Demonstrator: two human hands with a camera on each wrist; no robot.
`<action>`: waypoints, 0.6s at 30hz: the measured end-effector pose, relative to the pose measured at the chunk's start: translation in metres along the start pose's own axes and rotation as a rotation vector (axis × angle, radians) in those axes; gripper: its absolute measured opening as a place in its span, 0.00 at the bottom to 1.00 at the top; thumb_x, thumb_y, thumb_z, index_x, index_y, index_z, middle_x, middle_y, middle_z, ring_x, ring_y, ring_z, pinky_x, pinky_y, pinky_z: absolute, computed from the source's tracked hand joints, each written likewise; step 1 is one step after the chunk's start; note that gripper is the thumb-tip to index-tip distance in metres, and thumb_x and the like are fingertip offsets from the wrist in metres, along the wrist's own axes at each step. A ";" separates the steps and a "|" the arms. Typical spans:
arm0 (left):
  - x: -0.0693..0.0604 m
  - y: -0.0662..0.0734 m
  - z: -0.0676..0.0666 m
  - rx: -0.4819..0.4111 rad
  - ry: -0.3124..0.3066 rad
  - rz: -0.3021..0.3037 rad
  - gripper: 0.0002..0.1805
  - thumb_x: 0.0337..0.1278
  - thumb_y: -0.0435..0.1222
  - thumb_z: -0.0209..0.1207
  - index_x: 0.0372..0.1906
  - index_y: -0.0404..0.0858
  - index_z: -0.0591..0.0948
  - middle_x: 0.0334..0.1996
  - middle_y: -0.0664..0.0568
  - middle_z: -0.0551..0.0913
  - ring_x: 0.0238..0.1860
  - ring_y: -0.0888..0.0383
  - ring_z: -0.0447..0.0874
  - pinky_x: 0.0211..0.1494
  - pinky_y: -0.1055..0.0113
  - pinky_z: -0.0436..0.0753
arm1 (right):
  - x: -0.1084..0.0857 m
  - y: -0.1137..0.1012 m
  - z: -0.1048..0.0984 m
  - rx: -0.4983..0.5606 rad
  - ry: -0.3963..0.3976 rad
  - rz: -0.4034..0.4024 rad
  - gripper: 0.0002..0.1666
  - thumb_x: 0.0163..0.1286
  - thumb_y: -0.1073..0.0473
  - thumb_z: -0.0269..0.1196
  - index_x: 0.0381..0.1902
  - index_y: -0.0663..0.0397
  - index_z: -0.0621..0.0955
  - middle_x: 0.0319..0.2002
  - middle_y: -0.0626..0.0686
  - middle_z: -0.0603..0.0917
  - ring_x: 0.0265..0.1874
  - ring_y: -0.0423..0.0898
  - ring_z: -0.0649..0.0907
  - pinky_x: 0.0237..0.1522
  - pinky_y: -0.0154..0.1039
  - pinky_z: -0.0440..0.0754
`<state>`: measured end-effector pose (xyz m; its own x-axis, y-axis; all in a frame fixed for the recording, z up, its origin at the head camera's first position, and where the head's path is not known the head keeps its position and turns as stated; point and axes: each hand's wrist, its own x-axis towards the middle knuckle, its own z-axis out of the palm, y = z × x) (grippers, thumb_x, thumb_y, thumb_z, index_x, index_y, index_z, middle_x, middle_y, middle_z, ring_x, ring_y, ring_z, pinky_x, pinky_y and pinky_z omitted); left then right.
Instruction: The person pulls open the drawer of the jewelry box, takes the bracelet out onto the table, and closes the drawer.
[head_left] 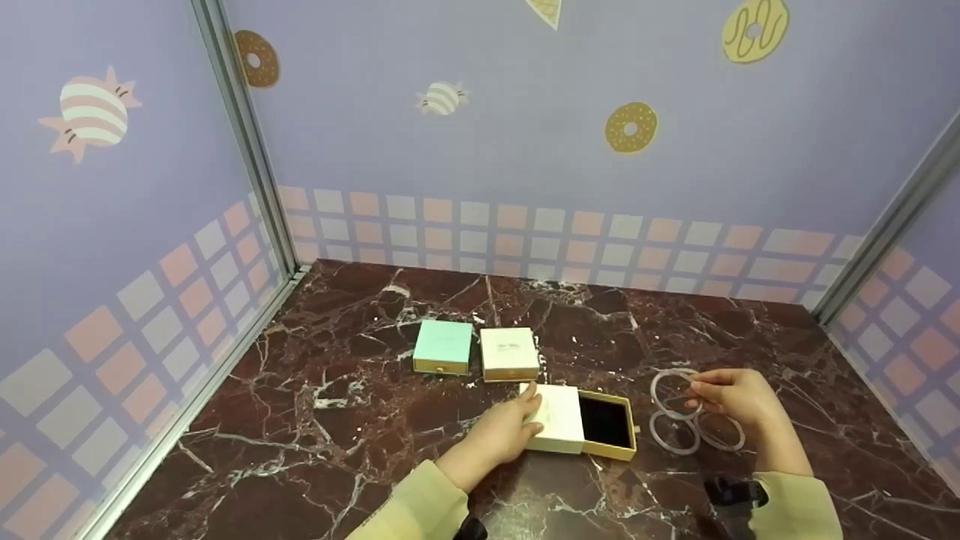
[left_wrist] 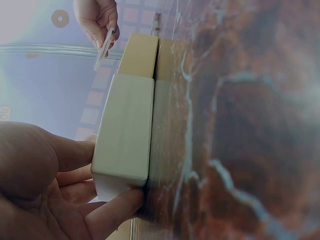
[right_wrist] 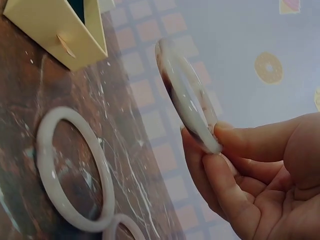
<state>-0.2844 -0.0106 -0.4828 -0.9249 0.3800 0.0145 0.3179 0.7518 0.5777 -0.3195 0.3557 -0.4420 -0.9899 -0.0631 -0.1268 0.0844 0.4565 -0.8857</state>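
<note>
My left hand (head_left: 499, 433) grips the left end of a cream drawer-style jewelry box (head_left: 561, 420), its thumb and fingers about the cover in the left wrist view. The yellow-edged drawer (head_left: 611, 452) is pulled out to the right, showing a black lining. My right hand (head_left: 739, 397) pinches a pale bangle (right_wrist: 182, 100) with dark patches between thumb and fingers, raised above the table and tilted. Below it, two more pale bangles lie flat on the table: one to the left (head_left: 679, 451), the other to the right (head_left: 742, 436).
Behind the opened box stand a mint-green box (head_left: 444, 341) and another cream box (head_left: 509, 349), both closed and side by side. The dark red marbled table (head_left: 360, 465) is bounded by patterned walls at the back and sides.
</note>
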 end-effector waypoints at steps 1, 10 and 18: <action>0.000 0.000 0.000 0.000 -0.001 -0.002 0.31 0.72 0.40 0.60 0.75 0.36 0.71 0.80 0.47 0.62 0.73 0.40 0.72 0.77 0.47 0.72 | 0.000 0.001 -0.002 0.005 0.002 0.008 0.26 0.77 0.67 0.59 0.62 0.86 0.73 0.39 0.54 0.92 0.32 0.36 0.90 0.41 0.30 0.90; 0.000 -0.002 0.001 -0.003 0.002 0.015 0.31 0.72 0.40 0.60 0.75 0.35 0.70 0.80 0.45 0.62 0.74 0.40 0.72 0.78 0.45 0.70 | -0.003 0.015 -0.026 0.015 0.024 0.062 0.27 0.78 0.65 0.59 0.64 0.85 0.71 0.35 0.47 0.92 0.31 0.36 0.91 0.39 0.30 0.90; 0.000 -0.002 0.001 0.002 0.009 0.023 0.31 0.72 0.40 0.60 0.74 0.34 0.71 0.80 0.45 0.63 0.73 0.40 0.72 0.77 0.48 0.72 | -0.006 0.028 -0.046 0.082 0.044 0.121 0.28 0.77 0.65 0.60 0.65 0.84 0.71 0.32 0.44 0.91 0.30 0.37 0.91 0.40 0.33 0.91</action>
<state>-0.2846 -0.0115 -0.4847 -0.9191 0.3924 0.0348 0.3395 0.7442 0.5752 -0.3165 0.4102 -0.4457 -0.9759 0.0277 -0.2163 0.2102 0.3846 -0.8988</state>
